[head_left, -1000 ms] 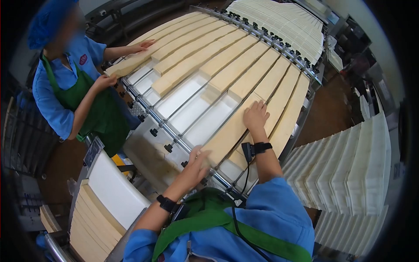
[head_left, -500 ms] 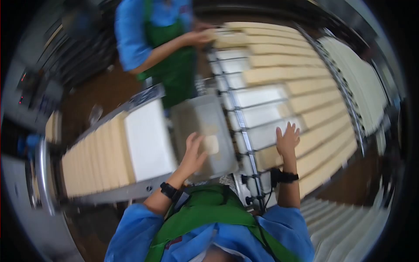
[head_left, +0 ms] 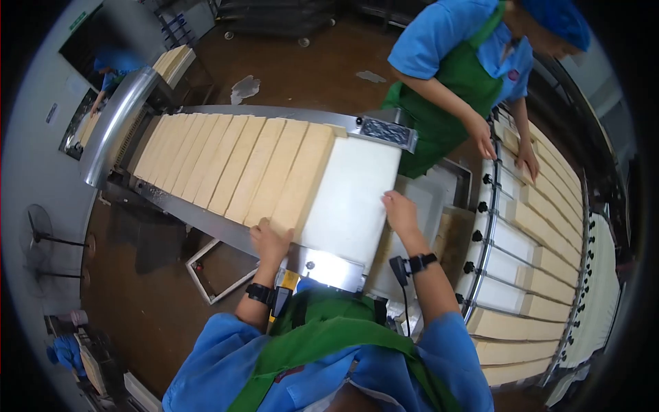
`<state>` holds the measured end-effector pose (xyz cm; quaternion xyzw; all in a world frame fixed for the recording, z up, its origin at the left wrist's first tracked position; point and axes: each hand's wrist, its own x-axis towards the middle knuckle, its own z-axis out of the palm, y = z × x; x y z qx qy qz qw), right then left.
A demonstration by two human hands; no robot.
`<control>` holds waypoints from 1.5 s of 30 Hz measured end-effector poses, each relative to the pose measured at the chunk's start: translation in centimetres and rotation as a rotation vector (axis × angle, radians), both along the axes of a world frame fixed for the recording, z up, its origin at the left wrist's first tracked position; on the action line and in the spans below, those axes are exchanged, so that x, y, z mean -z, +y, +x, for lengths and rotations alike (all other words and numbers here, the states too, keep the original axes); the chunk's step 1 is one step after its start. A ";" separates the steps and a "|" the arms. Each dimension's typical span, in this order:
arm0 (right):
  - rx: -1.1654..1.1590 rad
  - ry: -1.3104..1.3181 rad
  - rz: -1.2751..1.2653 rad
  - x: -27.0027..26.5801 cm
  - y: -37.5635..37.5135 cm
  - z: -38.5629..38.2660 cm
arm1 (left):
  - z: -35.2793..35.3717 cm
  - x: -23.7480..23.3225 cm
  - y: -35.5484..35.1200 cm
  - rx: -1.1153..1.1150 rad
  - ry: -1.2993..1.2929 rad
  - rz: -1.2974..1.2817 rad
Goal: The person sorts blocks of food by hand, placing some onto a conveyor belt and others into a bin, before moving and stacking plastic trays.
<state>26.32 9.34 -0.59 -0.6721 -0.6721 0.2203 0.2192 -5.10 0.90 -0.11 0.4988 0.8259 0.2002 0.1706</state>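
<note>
Head view: the left hand (head_left: 270, 240) curls its fingers over the near end of the last slab (head_left: 302, 175) on the belt (head_left: 353, 206), while the right hand (head_left: 400, 211) at its 3 o'clock lies flat with fingers together, so the slab probably wants level, two-ended support to avoid snapping.

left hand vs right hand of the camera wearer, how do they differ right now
The left hand is curled on the near end of a tan strip; the right hand lies fingers extended on the bare white belt. The left hand sits at the belt's near side edge, the right hand at its end. Both wrists wear a black band.
</note>
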 end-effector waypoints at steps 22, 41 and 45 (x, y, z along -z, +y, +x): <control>0.196 -0.263 -0.256 -3.0 15.5 -15.8 | -1.0 -2.3 2.3 0.485 -0.250 -0.113; 1.213 0.188 0.351 -7.5 -8.5 10.5 | 16.9 -5.6 1.4 0.934 -0.361 0.193; 1.376 0.244 0.364 -9.3 -12.1 20.1 | 25.3 -7.8 1.8 1.133 -0.443 0.354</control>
